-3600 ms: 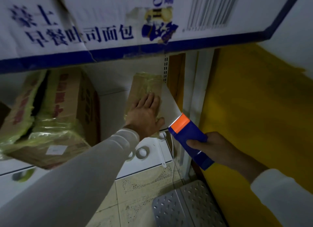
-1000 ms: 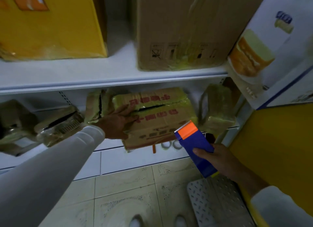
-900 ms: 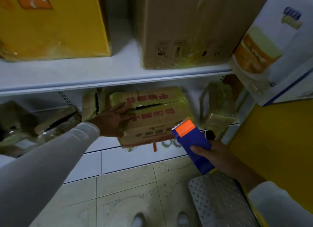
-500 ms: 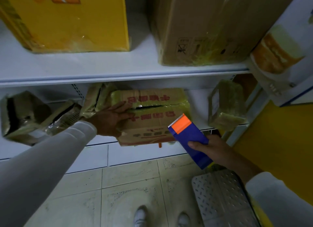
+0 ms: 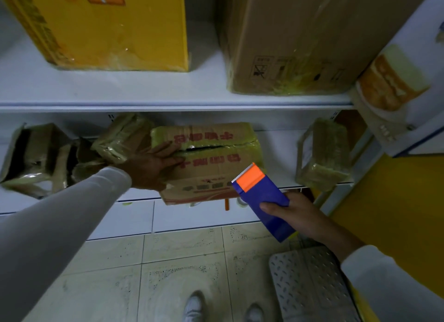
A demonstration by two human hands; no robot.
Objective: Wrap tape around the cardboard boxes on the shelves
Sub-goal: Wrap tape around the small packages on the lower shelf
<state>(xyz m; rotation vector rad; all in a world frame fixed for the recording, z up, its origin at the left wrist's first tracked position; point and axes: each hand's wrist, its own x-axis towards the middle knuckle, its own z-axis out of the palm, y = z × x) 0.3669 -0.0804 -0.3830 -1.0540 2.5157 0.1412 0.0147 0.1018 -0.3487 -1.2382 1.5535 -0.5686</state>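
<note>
On the lower shelf [image 5: 134, 201] lies the box [image 5: 211, 163], front edge hanging over. Left hand [image 5: 153, 167] rests flat on it, fingers straight; right hand [image 5: 295, 213] grips the dispenser [image 5: 262, 201] just beside. I think one should press the box firmly, then pull tape across its split seam.

Head-worn view, down at shelves [image 5: 168, 105]

Tape-wrapped cardboard box [image 5: 211, 163] overhangs lower shelf [image 5: 276, 153].

Mid-frame, the left hand [image 5: 153, 165] rests on a taped box [image 5: 211, 160]; the right hand [image 5: 295, 213] grips a blue dispenser [image 5: 262, 199].
</note>
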